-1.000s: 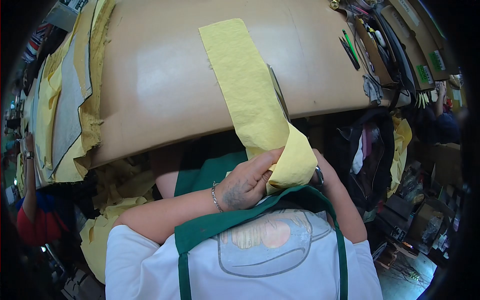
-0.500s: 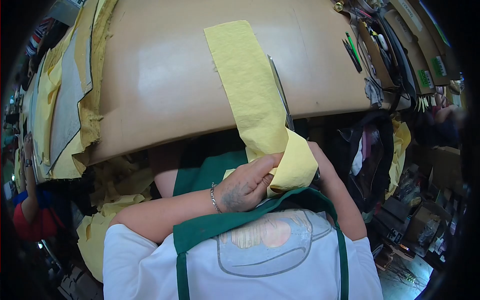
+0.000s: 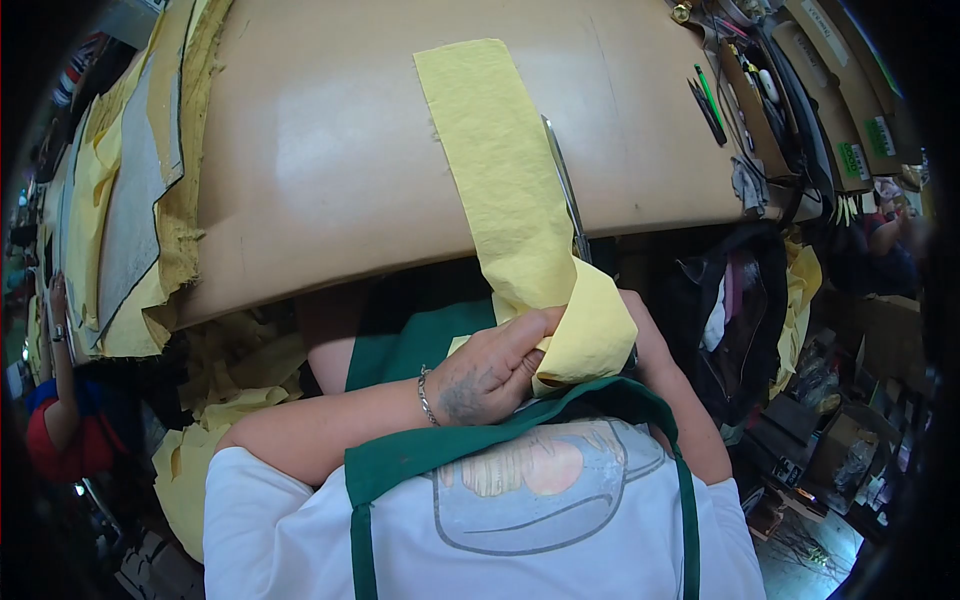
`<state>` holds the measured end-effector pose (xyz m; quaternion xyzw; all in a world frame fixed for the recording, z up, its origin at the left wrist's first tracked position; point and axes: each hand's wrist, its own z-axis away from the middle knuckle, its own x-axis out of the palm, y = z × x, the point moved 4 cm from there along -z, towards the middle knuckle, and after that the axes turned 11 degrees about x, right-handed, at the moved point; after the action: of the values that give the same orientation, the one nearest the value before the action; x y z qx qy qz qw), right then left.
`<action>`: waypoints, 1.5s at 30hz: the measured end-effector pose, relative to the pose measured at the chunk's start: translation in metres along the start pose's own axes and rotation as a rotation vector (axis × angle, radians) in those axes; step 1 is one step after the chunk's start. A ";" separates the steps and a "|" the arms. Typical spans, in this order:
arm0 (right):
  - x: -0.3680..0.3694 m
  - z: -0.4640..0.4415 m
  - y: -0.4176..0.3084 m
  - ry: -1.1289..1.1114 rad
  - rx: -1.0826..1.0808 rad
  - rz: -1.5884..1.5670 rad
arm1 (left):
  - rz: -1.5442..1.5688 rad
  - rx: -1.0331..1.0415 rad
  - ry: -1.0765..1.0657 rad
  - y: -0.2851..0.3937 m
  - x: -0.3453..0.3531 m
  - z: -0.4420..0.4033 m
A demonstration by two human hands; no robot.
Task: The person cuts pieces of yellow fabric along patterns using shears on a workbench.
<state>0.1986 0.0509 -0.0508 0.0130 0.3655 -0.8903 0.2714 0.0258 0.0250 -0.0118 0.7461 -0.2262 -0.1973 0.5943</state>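
A yellow strip [image 3: 505, 180] of cloth-like material extended over the table [image 3: 330, 150], its near end folded back in front of the green apron [image 3: 400, 468]. The left hand [image 3: 488, 375] pinched the near end between thumb and curled fingers; the right hand was hidden behind the fold, so the state of its fingers could not be told. A narrow metal blade [image 3: 564, 180] showed just beside the strip. The material appeared light, limp, neither slippery nor fragile; the surest hold was probably at the doubled part, clear of the blade.
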 end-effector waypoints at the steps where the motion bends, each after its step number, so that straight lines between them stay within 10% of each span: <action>1: 0.000 0.001 0.000 -0.001 0.019 -0.046 | 0.001 -0.001 -0.001 0.000 0.000 0.000; 45: 0.004 -0.014 0.005 0.040 0.082 -0.155 | -0.011 -0.003 -0.117 0.011 0.001 0.006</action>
<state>0.1948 0.0551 -0.0648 0.0136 0.3339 -0.9225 0.1933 0.0221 0.0170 -0.0022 0.7337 -0.2563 -0.2443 0.5799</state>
